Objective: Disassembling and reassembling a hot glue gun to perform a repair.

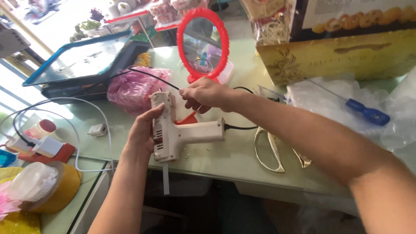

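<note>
Two hands on cream plastic glue gun point(173, 132): left hand point(145, 130) grips body, right hand point(203, 93) pinches black cord point(151, 74) near nozzle.

- A red-framed oval mirror point(203, 43) stands on the pale green desk point(234, 158).
- A pink plastic bag point(134, 88) lies left of it.
- A blue-handled screwdriver point(366, 113) rests on clear plastic wrap point(329, 102).
- A gold gift box point(342, 54) sits behind.
- Gold-handled scissors point(271, 149) lie near the desk's front edge.
</note>
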